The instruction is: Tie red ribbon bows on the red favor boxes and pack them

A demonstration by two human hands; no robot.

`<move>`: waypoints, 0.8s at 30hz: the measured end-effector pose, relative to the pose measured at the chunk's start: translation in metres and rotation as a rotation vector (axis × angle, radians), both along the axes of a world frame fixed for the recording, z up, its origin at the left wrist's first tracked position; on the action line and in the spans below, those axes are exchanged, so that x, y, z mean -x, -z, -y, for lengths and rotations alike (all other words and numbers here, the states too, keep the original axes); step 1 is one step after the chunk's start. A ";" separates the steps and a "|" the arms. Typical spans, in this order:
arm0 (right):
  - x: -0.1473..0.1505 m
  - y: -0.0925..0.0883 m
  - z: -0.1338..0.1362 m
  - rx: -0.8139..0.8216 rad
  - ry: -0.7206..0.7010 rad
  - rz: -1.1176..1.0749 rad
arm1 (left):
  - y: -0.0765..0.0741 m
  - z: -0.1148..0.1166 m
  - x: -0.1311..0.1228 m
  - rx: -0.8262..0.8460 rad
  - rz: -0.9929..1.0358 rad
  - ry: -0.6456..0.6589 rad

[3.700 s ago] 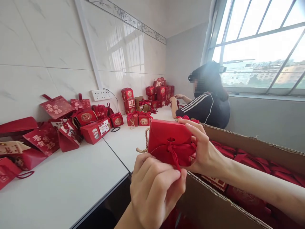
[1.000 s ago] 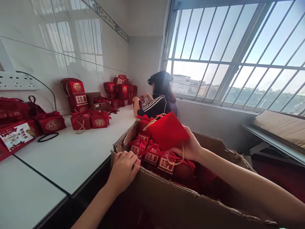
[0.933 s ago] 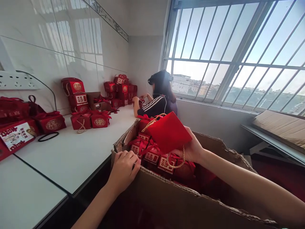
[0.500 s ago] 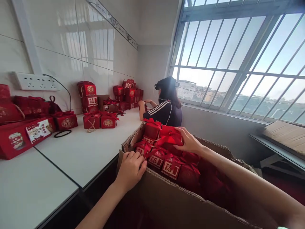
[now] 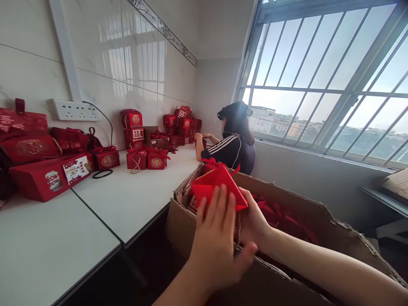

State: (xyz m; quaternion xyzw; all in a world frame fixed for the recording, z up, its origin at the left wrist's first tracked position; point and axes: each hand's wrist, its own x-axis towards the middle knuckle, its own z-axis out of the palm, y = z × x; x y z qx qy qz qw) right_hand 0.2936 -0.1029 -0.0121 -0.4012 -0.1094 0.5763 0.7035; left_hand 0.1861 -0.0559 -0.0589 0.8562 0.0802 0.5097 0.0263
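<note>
A bright red gift box (image 5: 223, 191) is tilted above the cardboard carton (image 5: 181, 221), its plain red side facing me. My right hand (image 5: 255, 216) grips it from the right, the fingers partly hidden behind it. My left hand (image 5: 216, 238) lies over the near side, fingers stretched out and thumb apart, somewhat blurred. A twisted cord hangs below the box beside my right hand. More red boxes with ribbons (image 5: 277, 212) fill the carton, largely covered by my hands and arm.
On the white table (image 5: 153, 191) to the left stand several red gift boxes (image 5: 156, 160) and a black loop (image 5: 102, 173). A co-worker (image 5: 229, 148) leans on the table's far end. A barred window (image 5: 318, 85) is at right. The carton's torn rim (image 5: 338, 216) stands up.
My right hand has lifted a red box out of the pile and tilted it. My left hand has moved from the carton's rim onto the box. The view has shifted slightly right.
</note>
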 end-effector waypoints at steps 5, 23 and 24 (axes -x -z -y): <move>-0.010 -0.009 0.002 -0.087 0.032 -0.018 | 0.036 0.021 0.016 -0.336 -0.029 0.485; -0.181 0.031 -0.031 0.140 0.430 1.826 | 0.064 -0.022 0.010 0.098 -0.399 0.035; -0.191 0.037 -0.035 0.196 0.387 1.876 | 0.064 -0.021 0.010 0.107 -0.390 0.037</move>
